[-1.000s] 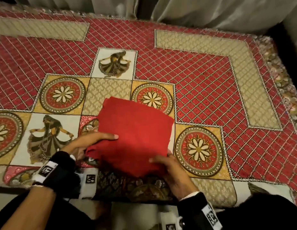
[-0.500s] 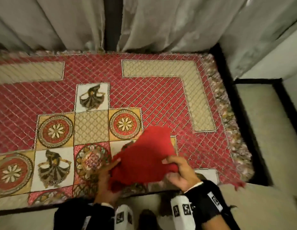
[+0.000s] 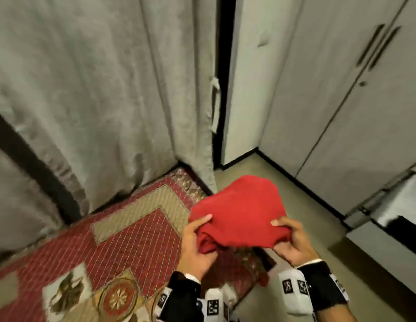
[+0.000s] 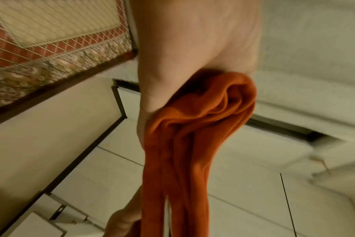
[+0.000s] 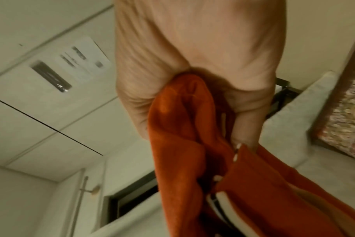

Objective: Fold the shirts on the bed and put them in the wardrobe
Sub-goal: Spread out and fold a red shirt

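Grey curtains (image 3: 91, 94) hang behind the bed (image 3: 123, 240), whose red patterned cover fills the lower left, and pale wardrobe doors (image 3: 341, 101) stand closed to the right, across bare floor (image 3: 307, 205). Motion blur smears the door handles. The folded red shirt (image 3: 239, 212) is held in the air beyond the bed's corner; the left hand (image 3: 197, 247) grips its left edge, the right hand (image 3: 293, 242) its right, thumbs on top.

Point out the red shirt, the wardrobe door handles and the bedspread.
red shirt (image 3: 239, 210), head view: top folded face.
wardrobe door handles (image 3: 371, 46), head view: left handle's bar.
bedspread (image 3: 137, 238), head view: red lattice area.
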### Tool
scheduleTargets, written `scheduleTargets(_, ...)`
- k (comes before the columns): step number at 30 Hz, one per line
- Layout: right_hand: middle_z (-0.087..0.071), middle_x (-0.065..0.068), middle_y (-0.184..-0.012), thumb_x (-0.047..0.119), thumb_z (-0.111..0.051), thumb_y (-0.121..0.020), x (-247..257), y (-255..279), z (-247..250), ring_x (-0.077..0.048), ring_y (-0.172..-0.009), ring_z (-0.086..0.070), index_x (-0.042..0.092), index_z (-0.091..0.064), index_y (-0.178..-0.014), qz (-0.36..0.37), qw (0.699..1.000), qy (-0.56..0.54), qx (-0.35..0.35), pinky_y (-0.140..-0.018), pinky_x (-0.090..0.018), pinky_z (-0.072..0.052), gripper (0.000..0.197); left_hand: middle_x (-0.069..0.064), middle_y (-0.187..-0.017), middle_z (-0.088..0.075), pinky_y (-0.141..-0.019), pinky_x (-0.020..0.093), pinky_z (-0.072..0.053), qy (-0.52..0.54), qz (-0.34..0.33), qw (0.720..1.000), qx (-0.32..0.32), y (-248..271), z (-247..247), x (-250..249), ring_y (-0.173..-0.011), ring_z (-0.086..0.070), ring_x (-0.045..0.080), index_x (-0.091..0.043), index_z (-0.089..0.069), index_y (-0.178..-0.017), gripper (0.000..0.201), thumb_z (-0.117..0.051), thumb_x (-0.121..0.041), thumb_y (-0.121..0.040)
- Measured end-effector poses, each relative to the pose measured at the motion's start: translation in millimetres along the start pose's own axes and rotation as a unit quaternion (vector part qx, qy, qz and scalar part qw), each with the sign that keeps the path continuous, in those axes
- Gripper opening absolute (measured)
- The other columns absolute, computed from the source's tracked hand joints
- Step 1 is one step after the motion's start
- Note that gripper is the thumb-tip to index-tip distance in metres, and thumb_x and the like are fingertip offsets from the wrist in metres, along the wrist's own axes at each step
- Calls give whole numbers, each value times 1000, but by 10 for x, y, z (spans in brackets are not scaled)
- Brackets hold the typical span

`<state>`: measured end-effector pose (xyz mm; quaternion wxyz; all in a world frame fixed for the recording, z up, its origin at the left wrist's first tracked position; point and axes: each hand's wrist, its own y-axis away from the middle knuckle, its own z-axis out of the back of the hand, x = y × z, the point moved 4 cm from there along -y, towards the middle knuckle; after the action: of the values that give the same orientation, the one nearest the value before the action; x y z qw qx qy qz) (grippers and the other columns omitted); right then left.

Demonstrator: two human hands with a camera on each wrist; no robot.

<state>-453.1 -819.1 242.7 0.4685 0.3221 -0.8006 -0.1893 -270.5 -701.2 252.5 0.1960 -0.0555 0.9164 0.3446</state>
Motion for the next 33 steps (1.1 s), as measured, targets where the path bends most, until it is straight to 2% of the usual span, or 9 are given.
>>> scheduleTargets(3,-75,-12,-100,-4,-43,-84,560,209,170,-28,-86,-73,9,-79,-87,67,996,-63,3,-98,-55,-52,39,15,-123,-71,-98,51,-54,-64,44,991,106,-151,-687,75,-107,-68,33,-9,-66,-124,37,-63,-7,-88)
scheduleTargets(7,-77,-10,-90,-4,-35,-91,1017,575,468,-25,-76,-76,11,-81,-67,150,979,-136,-11,-76,-44,-62,54,13,-111,-73,-77,43,-61,-129,72,968,205,-334,-1407,320,-90,-73,28,-11,-62,-125,41,-64,-3,-84)
scheduleTargets(10,-77,-12,-96,-4,-39,-86,1241,840,810,-27,-79,-76,8,-83,-77,201,964,-165,-56,-72,-45,-64,47,14,-110,-73,-73,43,-61,-168,111,949,244,-444,-1835,647,-89,-74,29,-13,-57,-132,56,-68,-2,-78)
scheduleTargets(14,-75,-14,-106,-4,-45,-80,1433,1258,1371,-32,-96,-70,6,-76,-105,260,936,-210,-108,-105,-54,-47,41,13,-105,-74,-77,40,-61,-213,186,910,304,-346,-2346,1287,-86,-73,27,-10,-67,-118,34,-62,-3,-85)
scheduleTargets(18,-66,-18,-131,-5,-74,-51,1559,1530,1993,-38,-120,-58,7,-58,-138,298,904,-259,-162,-115,-58,-37,89,11,-101,-74,-73,40,-61,-217,242,894,308,-345,-2712,1971,-84,-72,27,-15,-66,-113,39,-66,-2,-77)
scheduleTargets(23,-66,-19,-129,-4,-84,-41,1777,1706,2754,-40,-118,-60,8,-57,-140,342,868,-299,-199,-108,-58,-44,103,11,-90,-75,-80,42,-55,-220,292,876,315,-264,-3193,2839,-77,-73,29,-12,-76,-88,22,-57,-3,-81)
scheduleTargets(27,-67,-20,-126,0,-54,-78,2037,1728,3398,-39,-109,-64,7,-57,-139,345,847,-339,-220,-99,-54,-52,61,13,-95,-73,-89,42,-53,-230,316,866,313,-362,-3571,3573,-83,-70,31,-10,-74,-95,23,-60,-4,-78)
scheduleTargets(30,-70,-20,-117,3,-44,-86,2306,1746,3882,-37,-92,-72,3,-62,-130,341,854,-327,-218,-77,-48,-62,48,14,-100,-70,-96,43,-49,-233,326,865,303,-518,-3872,4195,-88,-68,32,-10,-71,-98,29,-68,-5,-70)
scheduleTargets(33,-66,-23,-126,5,-59,-77,2594,1818,4485,-40,-103,-67,2,-62,-135,359,851,-309,-227,-104,-56,-48,58,11,-89,-69,-86,41,-49,-233,347,856,304,-502,-4218,4841,-81,-67,29,-12,-70,-78,19,-71,-5,-61)
